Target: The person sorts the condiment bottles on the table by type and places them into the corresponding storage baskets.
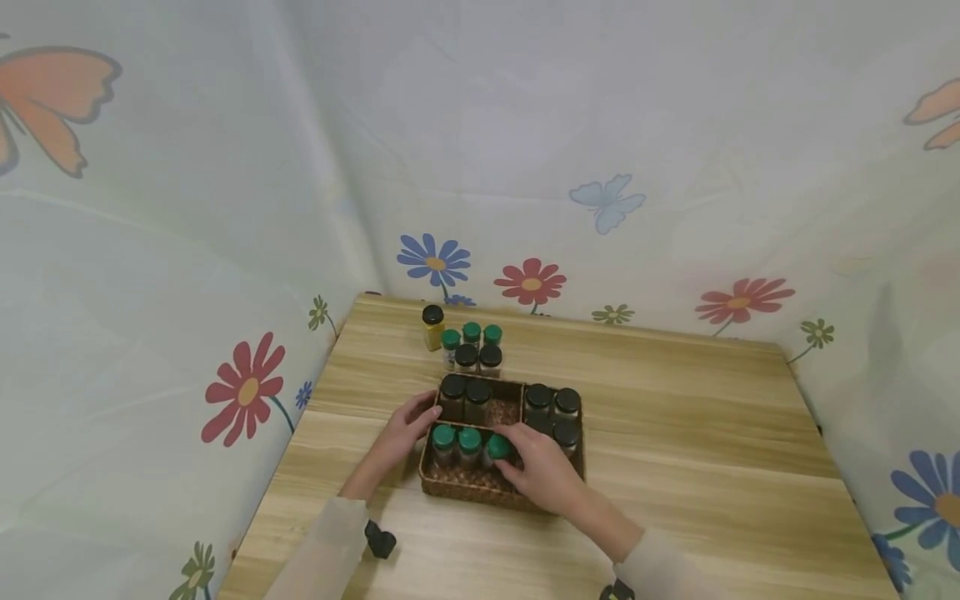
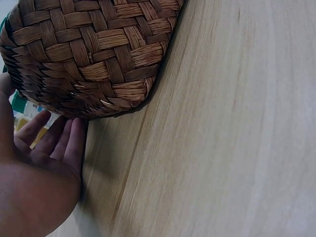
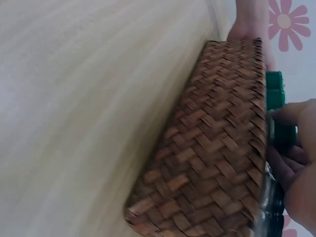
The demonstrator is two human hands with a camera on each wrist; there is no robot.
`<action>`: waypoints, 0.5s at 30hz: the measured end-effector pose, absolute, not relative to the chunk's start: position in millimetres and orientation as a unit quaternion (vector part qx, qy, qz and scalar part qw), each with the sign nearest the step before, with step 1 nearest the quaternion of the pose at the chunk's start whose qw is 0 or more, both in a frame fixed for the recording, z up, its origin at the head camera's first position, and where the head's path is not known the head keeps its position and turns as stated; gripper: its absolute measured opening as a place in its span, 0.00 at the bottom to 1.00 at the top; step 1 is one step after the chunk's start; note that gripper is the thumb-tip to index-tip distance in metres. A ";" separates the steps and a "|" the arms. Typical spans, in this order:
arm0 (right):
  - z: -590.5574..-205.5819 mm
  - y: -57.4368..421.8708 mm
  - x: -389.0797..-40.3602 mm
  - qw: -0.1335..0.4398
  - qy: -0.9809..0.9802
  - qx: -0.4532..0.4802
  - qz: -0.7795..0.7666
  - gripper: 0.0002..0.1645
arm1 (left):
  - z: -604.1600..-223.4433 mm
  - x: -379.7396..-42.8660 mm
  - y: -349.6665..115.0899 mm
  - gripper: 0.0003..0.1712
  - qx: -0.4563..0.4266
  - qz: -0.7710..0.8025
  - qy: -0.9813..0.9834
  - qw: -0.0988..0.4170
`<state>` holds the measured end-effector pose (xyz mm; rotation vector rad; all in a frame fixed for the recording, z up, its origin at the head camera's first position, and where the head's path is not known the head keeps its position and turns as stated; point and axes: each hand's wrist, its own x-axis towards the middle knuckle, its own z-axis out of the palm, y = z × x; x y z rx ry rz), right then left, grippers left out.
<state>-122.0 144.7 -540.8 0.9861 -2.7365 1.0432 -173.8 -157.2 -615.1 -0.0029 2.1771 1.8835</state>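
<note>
A brown woven basket [image 1: 487, 495] with compartments stands on the wooden table. By its green cap [image 1: 497, 447], my right hand [image 1: 546, 473] pinches a spice jar in the front compartment, beside two other green-capped jars [image 1: 456, 440]. That same cap [image 3: 284, 134] shows between thumb and fingers in the right wrist view, just over the rim. My left hand [image 1: 403, 432] rests against the basket's left side with fingers extended; in the left wrist view its fingers [image 2: 59, 140] touch the woven wall. Two black-capped jars [image 1: 465, 392] fill part of the back left compartment.
Several black-capped jars [image 1: 553, 404] sit in the basket's right compartment, partly behind my right hand. Behind the basket stand green-capped jars [image 1: 472, 330], two black-capped jars [image 1: 478, 358] and a yellow jar [image 1: 432, 329] with a black cap. A flowered curtain [image 1: 637, 250] surrounds the table.
</note>
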 end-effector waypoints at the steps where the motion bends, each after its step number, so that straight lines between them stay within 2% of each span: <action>1: -543.1 144.2 -120.2 0.031 -0.886 0.314 0.339 0.29 | -615.2 -173.7 -157.3 0.38 -0.003 0.648 0.750 0.131; 15: -557.7 136.1 -112.3 0.083 -0.900 0.279 0.323 0.31 | -616.1 -174.8 -156.4 0.37 0.001 0.650 0.749 0.128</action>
